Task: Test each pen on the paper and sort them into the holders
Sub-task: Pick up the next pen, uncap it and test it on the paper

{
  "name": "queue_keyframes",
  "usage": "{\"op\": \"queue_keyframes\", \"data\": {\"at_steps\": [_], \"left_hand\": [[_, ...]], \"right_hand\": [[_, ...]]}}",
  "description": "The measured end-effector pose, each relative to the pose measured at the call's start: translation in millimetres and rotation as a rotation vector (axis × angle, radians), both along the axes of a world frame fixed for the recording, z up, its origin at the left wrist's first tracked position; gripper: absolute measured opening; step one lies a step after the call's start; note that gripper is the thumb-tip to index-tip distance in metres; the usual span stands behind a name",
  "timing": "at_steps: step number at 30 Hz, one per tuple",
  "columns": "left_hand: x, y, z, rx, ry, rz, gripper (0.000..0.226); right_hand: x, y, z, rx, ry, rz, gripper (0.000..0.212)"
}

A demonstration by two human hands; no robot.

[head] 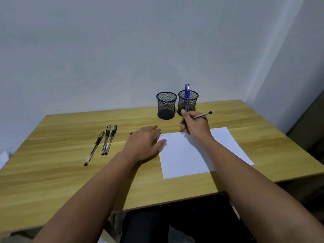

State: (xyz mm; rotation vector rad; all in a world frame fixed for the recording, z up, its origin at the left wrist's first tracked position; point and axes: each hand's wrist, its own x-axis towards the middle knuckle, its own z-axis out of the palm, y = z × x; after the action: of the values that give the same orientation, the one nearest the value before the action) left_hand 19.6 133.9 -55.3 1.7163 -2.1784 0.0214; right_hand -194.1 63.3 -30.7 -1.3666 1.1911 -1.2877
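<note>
While gripped by right hand [195,124], pen [201,115].

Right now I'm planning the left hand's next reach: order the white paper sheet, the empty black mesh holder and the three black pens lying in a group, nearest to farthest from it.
1. White paper sheet, touching the left hand, at its right.
2. Three black pens, to its left.
3. Empty black mesh holder, beyond it by the wall.

White paper [189,155] flat on desk. 2 black mesh holders [166,105] behind it: left empty, right w/ 2 blue pens [187,90] upright. 3 black pens [105,141] lying left. 1 pen [201,116] tilted, held above paper's far edge.
</note>
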Motion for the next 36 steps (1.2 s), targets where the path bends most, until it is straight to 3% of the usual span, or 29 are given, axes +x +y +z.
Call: {"op": "queue_keyframes", "data": {"at_steps": [8, 24, 32, 36], "left_hand": [[4, 0, -22, 0.016, 0.028, -0.057, 0.070], [7, -2, -32, 0.097, -0.018, -0.027, 0.077], [6, 0, -29, 0.095, 0.015, -0.016, 0.076], [6, 2, -31, 0.090, 0.045, -0.016, 0.072]], "right_hand": [[5, -2, -29, 0.023, 0.020, 0.063, 0.055], [3, -13, -44, 0.009, 0.102, 0.108, 0.042], [5, -13, -44, 0.037, 0.060, 0.146, 0.040], [6, -9, -38, 0.059, -0.085, 0.143, 0.049]]}}
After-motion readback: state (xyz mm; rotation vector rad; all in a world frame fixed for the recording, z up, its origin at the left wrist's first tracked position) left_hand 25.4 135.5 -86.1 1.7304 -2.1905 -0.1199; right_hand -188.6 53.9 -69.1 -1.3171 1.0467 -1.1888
